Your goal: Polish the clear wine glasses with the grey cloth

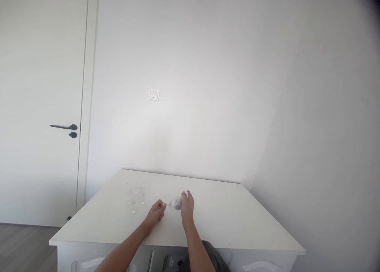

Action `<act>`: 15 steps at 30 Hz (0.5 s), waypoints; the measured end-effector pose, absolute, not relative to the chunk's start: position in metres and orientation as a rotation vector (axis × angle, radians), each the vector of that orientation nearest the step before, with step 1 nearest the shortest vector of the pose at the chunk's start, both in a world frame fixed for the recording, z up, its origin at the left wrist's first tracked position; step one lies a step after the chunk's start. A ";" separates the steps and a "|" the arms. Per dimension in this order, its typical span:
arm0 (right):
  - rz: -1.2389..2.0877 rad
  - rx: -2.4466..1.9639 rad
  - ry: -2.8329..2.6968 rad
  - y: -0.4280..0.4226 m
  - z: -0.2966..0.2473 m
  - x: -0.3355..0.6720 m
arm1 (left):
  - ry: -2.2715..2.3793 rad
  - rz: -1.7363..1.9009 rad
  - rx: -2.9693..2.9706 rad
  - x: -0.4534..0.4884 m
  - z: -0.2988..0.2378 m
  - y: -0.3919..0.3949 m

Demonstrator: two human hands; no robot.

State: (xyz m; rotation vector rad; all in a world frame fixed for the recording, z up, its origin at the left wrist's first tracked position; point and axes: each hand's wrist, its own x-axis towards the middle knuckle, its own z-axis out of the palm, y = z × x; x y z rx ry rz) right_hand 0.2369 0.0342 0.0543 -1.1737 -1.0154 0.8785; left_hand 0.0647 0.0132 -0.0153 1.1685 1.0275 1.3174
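Note:
A clear stemmed glass [177,203] is tipped on its side above the white tabletop [225,216], its bowl toward the right. My left hand [156,211] is closed around its foot end, which the fingers mostly hide. At the bowl's mouth, my right hand [187,207] is closed on something white and soft-looking, probably a cloth [186,193]; part of it seems to be inside the bowl. Left of my hands, several clear stemmed glasses stand upright in a group, the nearest glass [135,196] showing its round rim plainly.
Behind the cabinet top is a plain wall [208,105] with a light switch [153,94]. A white door [38,66] with a dark handle [63,126] is at the left. Cabinet doors and drawers lie under the front edge, close to my body.

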 end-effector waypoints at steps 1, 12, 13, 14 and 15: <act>0.872 -1.198 -0.939 0.036 0.054 0.239 | 1.037 1.306 1.173 0.064 -0.015 0.013; 1.173 -1.072 -1.367 0.028 0.053 0.239 | 0.982 1.413 1.009 0.063 -0.010 0.014; 1.181 -1.067 -1.397 0.026 0.055 0.238 | 0.974 1.426 1.002 0.062 -0.011 0.015; 1.186 -1.064 -1.410 0.025 0.056 0.238 | 0.969 1.437 0.997 0.061 -0.013 0.016; 1.190 -1.064 -1.410 0.024 0.057 0.237 | 0.968 1.440 0.992 0.061 -0.015 0.017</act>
